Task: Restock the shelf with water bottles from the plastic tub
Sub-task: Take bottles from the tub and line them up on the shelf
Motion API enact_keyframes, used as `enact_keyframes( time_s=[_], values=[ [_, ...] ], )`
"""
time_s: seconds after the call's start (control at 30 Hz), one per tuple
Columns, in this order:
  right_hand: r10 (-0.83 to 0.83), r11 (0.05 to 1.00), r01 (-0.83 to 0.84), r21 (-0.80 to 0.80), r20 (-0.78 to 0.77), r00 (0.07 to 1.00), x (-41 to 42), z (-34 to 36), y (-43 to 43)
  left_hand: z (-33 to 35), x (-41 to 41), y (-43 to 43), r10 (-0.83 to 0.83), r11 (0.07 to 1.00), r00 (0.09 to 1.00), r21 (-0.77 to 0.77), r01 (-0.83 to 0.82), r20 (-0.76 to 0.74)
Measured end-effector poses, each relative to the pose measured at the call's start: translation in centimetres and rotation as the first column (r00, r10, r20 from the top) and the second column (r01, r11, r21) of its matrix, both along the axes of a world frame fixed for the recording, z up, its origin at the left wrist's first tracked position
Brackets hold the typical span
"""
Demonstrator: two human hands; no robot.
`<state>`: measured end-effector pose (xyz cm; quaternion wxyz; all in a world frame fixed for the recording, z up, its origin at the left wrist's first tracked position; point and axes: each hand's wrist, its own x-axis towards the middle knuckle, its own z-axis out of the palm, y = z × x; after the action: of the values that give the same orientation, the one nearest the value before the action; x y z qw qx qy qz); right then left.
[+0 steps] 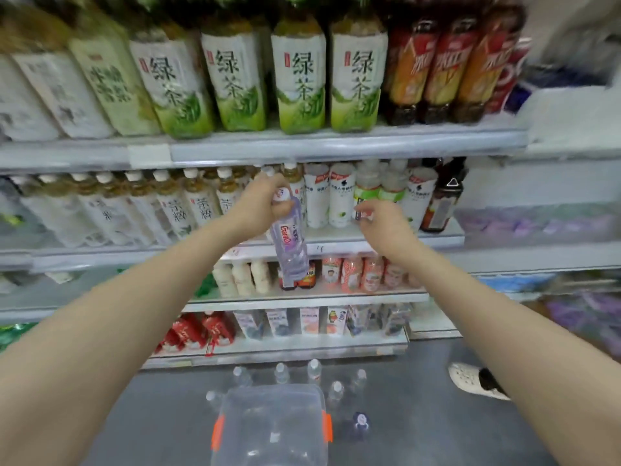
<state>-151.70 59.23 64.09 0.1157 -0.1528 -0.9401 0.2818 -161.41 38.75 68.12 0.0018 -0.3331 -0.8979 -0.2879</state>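
Forearms [111, 331] forward, left hand [258, 200] tight round water bottle [289, 245] neck, bottle below; right hand [380, 224] slack, empty.

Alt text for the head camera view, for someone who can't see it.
The left hand holds a water bottle by its neck before drink shelves; the right hand reaches beside it. A clear plastic tub sits below.

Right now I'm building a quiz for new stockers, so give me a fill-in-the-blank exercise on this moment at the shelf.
1. The hand gripping the water bottle near its cap is the person's ___ one.
2. The clear plastic tub has ___ latches.
3. Other bottles stand on the ___ around the tub.
Missing words: left; orange; floor.
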Motion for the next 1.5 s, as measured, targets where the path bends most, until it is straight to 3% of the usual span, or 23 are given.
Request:
enact_keyframes(
  time_s=[0.2, 0.4, 0.7, 0.8, 1.13, 1.33, 1.5],
  values=[
    [0.014, 1.0, -0.013, 0.008, -0.084, 0.996, -0.3, 8.3, -0.7, 10.3, 0.1, -1.1, 0.039, 0.995, 0.989, 0.094, -0.025, -0.144],
    [0.079, 0.996, -0.067, 0.06, -0.218, 0.973, 0.3, 16.7, -2.0, 19.9, 1.2, -2.4, 0.043, 0.988, 0.988, 0.151, -0.02, -0.151],
    [0.21, 0.975, -0.22, -0.011, -0.247, 0.946, 0.6, 24.7, -4.7, 29.5, 3.8, -4.7, 0.07, 0.97, 0.983, 0.242, -0.027, -0.172],
    [0.278, 0.936, -0.321, -0.143, -0.261, 0.925, 1.1, 26.4, -6.1, 32.1, 5.0, -5.0, 0.048, 0.946, 0.985, 0.324, 0.007, -0.163],
    [0.43, 0.822, -0.506, -0.262, -0.297, 0.852, 2.1, 27.7, -8.6, 35.7, 6.7, -5.8, -0.01, 0.881, 0.986, 0.465, 0.087, -0.165],
    [0.286, 0.919, -0.362, -0.155, -0.368, 0.885, 1.8, 28.0, -7.4, 35.1, 5.6, -5.1, -0.048, 0.865, 0.989, 0.49, 0.11, -0.136],
    [0.287, 0.937, -0.339, -0.09, -0.356, 0.889, 1.5, 29.2, -4.7, 34.7, 3.7, -3.5, 0.007, 0.87, 0.986, 0.487, 0.076, -0.167]
  ],
)
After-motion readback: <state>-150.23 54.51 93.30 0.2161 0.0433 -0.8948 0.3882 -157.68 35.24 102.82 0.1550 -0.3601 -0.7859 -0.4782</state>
